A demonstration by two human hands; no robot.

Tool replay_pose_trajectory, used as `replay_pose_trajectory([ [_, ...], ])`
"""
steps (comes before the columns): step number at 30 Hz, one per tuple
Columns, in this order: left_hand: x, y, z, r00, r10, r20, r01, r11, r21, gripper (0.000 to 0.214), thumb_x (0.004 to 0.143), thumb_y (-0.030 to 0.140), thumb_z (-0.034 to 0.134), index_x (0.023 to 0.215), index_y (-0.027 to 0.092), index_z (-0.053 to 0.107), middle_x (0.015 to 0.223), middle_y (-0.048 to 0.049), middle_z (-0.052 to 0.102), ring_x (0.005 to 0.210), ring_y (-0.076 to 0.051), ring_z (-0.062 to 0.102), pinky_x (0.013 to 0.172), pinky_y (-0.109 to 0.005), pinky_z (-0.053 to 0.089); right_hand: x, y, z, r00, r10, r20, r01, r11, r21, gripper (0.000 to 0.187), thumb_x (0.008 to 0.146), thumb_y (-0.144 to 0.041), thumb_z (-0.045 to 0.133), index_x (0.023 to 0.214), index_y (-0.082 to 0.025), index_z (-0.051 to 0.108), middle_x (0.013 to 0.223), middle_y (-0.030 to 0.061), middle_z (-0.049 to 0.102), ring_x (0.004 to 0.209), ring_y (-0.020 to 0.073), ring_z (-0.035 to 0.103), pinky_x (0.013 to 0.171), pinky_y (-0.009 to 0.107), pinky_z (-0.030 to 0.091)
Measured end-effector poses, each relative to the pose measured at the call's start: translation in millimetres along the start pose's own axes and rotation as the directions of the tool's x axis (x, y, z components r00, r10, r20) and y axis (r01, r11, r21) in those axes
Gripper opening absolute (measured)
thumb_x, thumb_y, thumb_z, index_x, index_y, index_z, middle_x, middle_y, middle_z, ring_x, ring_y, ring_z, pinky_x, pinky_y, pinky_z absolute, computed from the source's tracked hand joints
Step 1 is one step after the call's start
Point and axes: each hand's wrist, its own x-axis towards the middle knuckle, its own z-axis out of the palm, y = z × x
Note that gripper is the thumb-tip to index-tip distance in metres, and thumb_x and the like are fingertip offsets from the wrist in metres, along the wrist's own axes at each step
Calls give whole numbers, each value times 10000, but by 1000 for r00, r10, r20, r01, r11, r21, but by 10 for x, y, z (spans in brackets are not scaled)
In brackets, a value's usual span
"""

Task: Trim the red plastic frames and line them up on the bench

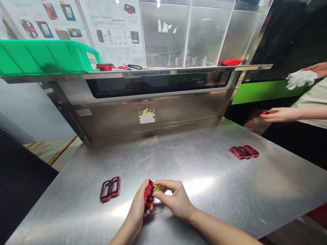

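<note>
The red part [149,195] sits upright just above the near edge of the tabletop [194,163]. The left hand [136,211] is wrapped around it from behind, and the right hand [176,200] pinches a small yellowish piece [156,187] right against its top. Looks to me like the fitting step, mid-way. Getting the piece seated probably takes a steady left grip and a small, careful press. A pair of red frames [109,189] lies to the left and more red frames [244,151] are well off to the right, near a co-worker's hand [277,114].

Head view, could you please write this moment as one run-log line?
left hand: holds red part | right hand: pinches yellowish piece at it | table: red frames left, red pieces right
</note>
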Motion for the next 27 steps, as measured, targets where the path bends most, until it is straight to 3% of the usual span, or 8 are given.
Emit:
replay_pose_trajectory([
  [3, -14, 21, -17, 999, 43, 3, -42, 998, -43, 533, 606, 695, 553, 559, 167, 504, 381, 46, 462, 316, -58, 357, 335, -168, 184, 63, 32, -44, 987, 130, -96, -111, 978, 179, 262, 662, -361, 736, 834, -164, 716, 613, 20, 654, 564, 163, 579, 595, 287, 480],
  [6, -17, 15, -41, 999, 36, 7, -35, 995, -93, 526, 606, 686, 569, 608, 163, 517, 415, 50, 484, 326, -59, 371, 335, -171, 192, 115, 14, -105, 971, 184, -153, -138, 952, 273, 298, 627, -378, 774, 823, -162, 711, 609, 22, 652, 567, 151, 563, 582, 274, 469],
  [14, -29, 29, -45, 996, -2, 86, 15, 989, -148, 506, 620, 664, 582, 573, 170, 486, 400, 58, 451, 331, -57, 353, 344, -174, 210, 128, -21, -142, 959, 180, -217, -121, 958, 258, 300, 632, -348, 760, 864, -171, 692, 637, 2, 618, 608, 151, 551, 610, 281, 461],
  [18, -35, 68, -38, 983, -5, 182, 49, 971, -235, 498, 621, 636, 605, 515, 178, 442, 366, 70, 393, 317, -44, 303, 340, -174, 168, 156, 57, -154, 948, 218, -233, -189, 972, 142, 323, 666, -328, 692, 933, -153, 641, 736, 32, 638, 692, 192, 588, 650, 317, 472],
  [21, -37, 65, -59, 964, 11, 267, 72, 951, -301, 460, 637, 596, 626, 549, 172, 473, 362, 72, 391, 315, -44, 289, 349, -178, 160, 162, 120, -163, 964, 231, -134, -239, 970, -47, 285, 694, -229, 621, 965, -142, 611, 784, 53, 638, 734, 213, 596, 678, 341, 475],
  [25, -47, 56, -90, 923, 41, 383, 102, 933, -346, 424, 650, 567, 647, 617, 157, 541, 351, 74, 379, 329, -50, 283, 370, -181, 187, 129, 136, -158, 987, 161, -18, -154, 900, -407, 349, 688, -40, 507, 996, -162, 619, 892, 71, 649, 859, 237, 592, 796, 387, 445],
  [27, -56, 57, -97, 899, 38, 436, 128, 930, -344, 421, 675, 563, 633, 631, 151, 559, 351, 69, 379, 337, -50, 281, 383, -180, 198, 115, 115, -155, 996, 84, 4, -70, 857, -510, 400, 685, -20, 498, 1033, -172, 622, 969, 83, 647, 924, 255, 573, 842, 414, 421],
])
